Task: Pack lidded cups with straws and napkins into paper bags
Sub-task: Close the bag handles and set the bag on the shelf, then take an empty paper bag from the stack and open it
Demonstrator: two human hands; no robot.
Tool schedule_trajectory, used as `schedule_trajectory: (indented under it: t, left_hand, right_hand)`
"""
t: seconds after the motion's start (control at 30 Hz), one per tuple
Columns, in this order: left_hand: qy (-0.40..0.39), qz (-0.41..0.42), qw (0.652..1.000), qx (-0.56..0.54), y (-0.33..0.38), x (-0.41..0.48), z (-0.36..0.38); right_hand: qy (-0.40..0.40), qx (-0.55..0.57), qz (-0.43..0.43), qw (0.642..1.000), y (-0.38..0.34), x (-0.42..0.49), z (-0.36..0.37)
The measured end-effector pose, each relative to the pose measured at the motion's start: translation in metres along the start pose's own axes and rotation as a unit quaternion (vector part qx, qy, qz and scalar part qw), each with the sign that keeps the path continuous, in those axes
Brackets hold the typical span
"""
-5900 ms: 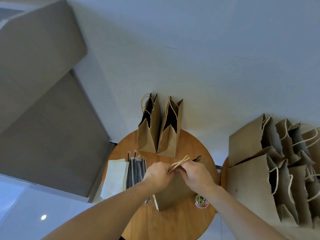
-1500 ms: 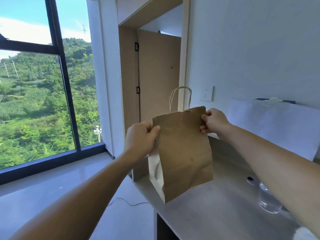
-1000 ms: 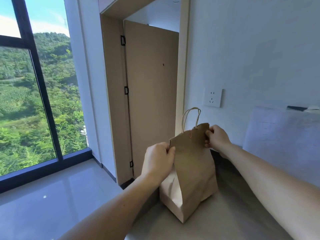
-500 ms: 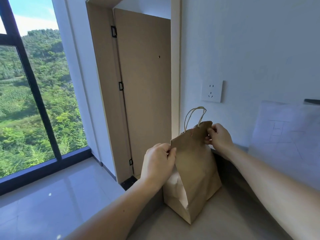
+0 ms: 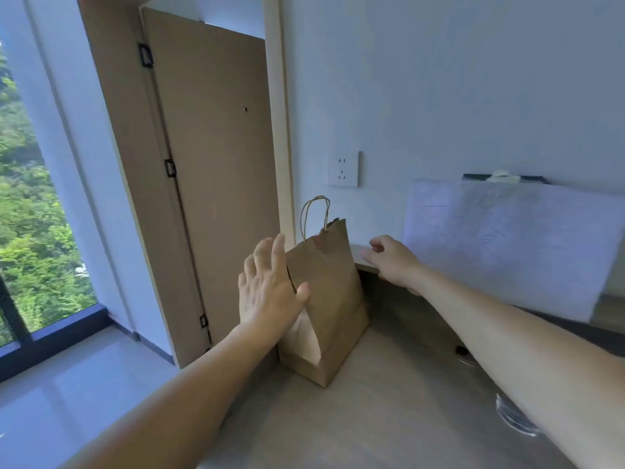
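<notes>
Paper bag (image 5: 333,299), just one, upright on the counter (image 5: 389,421); left hand (image 5: 267,292) splayed wide, right hand (image 5: 394,262) loosely curled, empty; bag's contents hidden.

The grey-brown countertop (image 5: 389,431) bears an upright paper bag (image 5: 333,299) and a clear vessel (image 5: 511,417).

Bag (image 5: 329,299): we see it upright on the counter (image 5: 389,418).
Left hand (image 5: 267,292): at the bag's 9 o'clock, just beside it.
Right hand (image 5: 392,262): at its 2 o'clock, apart.
Door (image 5: 216,164): behind, 11 o'clock.
Socket (image 5: 343,169): on the wall, 12 o'clock.
Glass (image 5: 514,418): on the counter, 4 o'clock.
</notes>
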State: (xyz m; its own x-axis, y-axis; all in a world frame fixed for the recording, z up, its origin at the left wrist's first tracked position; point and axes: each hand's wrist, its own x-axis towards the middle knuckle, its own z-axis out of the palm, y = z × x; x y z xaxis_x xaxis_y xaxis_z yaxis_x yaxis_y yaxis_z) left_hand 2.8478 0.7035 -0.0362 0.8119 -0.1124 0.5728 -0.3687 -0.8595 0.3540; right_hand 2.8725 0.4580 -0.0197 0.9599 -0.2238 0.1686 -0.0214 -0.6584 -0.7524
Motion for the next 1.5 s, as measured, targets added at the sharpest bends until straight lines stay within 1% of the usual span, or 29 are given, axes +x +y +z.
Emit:
schedule_trajectory:
  t: [0.03,0.1,0.23,0.37,0.47,0.57,0.67,0.8,0.9,1.07,1.3,1.4,1.5]
  left_hand:
    - [0.011,0.033,0.999,0.025,0.006,-0.004,-0.004]
    - [-0.005,0.087,0.995,0.044,0.021,-0.014,-0.008]
    - [-0.118,0.151,0.981,0.009,0.070,-0.043,-0.006]
    - [-0.247,0.191,0.950,-0.011,0.129,-0.083,0.001]
    - [-0.293,0.220,0.929,-0.049,0.177,-0.115,-0.005]
    - [-0.302,0.252,0.916,-0.073,0.223,-0.137,-0.022]
    - [-0.295,0.288,0.907,-0.089,0.269,-0.152,-0.041]
    - [-0.295,0.331,0.892,-0.094,0.341,-0.184,-0.061]
    - [-0.305,0.355,0.878,-0.095,0.400,-0.223,-0.067]
    - [-0.331,0.401,0.852,-0.064,0.501,-0.302,-0.067]
    - [-0.385,0.428,0.816,-0.051,0.607,-0.385,-0.042]
    - [-0.403,0.441,0.800,-0.055,0.644,-0.412,-0.020]
    - [-0.417,0.456,0.784,-0.049,0.677,-0.435,0.011]
  right_hand:
    - [-0.011,-0.026,-0.003,1.000,-0.001,-0.015,-0.010]
    - [-0.025,-0.085,-0.004,0.996,-0.001,-0.045,-0.030]
    - [-0.040,-0.203,0.022,0.978,0.002,-0.124,-0.067]
    - [-0.064,-0.308,0.079,0.946,0.012,-0.213,-0.106]
    - [-0.054,-0.343,0.117,0.931,0.018,-0.270,-0.142]
    - [-0.004,-0.365,0.144,0.920,0.022,-0.322,-0.178]
    - [0.032,-0.357,0.149,0.922,0.033,-0.369,-0.214]
    - [0.074,-0.353,0.180,0.915,0.054,-0.440,-0.264]
    - [0.090,-0.347,0.204,0.911,0.083,-0.496,-0.304]
    - [0.113,-0.318,0.253,0.907,0.137,-0.591,-0.366]
    - [0.121,-0.278,0.314,0.900,0.218,-0.683,-0.411]
    - [0.152,-0.247,0.343,0.893,0.255,-0.705,-0.425]
    - [0.157,-0.215,0.374,0.888,0.295,-0.715,-0.437]
